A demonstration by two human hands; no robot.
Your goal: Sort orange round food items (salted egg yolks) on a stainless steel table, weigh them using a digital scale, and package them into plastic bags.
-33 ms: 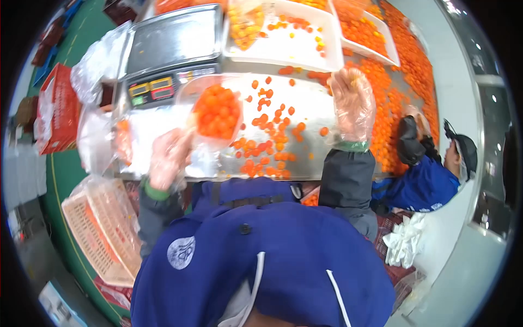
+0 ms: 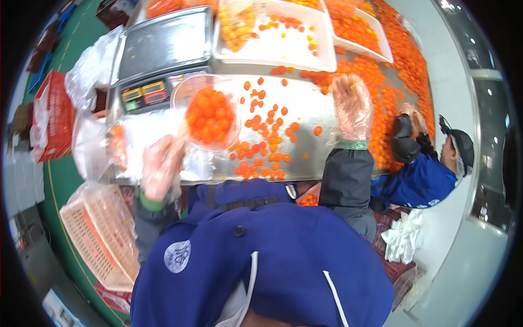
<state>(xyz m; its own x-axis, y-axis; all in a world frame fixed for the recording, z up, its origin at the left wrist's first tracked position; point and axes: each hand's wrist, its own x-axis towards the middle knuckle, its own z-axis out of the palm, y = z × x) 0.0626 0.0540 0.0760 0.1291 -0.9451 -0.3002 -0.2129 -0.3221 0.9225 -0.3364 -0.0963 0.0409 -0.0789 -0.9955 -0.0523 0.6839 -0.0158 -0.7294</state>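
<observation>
A clear round plastic bowl [image 2: 231, 137] full of small orange fruits [image 2: 210, 115], which look like cherry tomatoes, is over the metal worktop. My left hand [image 2: 162, 163], in a clear plastic glove, pinches the bowl's near-left rim. Loose fruits [image 2: 267, 128] lie scattered on the worktop [image 2: 313, 111] right of the bowl. My right hand [image 2: 351, 106], also gloved, is palm up beside the big heap of orange fruits [image 2: 384, 92]. Its fingers are extended and slightly curled, and I see nothing clearly held in them.
A scale [image 2: 163, 43] with a metal pan and lit display stands behind the bowl. White trays [image 2: 275, 54] of fruit line the back. Plastic bags [image 2: 90, 141] hang at the left, above a peach crate [image 2: 95, 245]. A co-worker in blue [image 2: 422, 180] reaches into the heap at right.
The bowl now sits more level, with more of its rim showing. The whole view has shifted a little; my right hand keeps nearly the same pose.
</observation>
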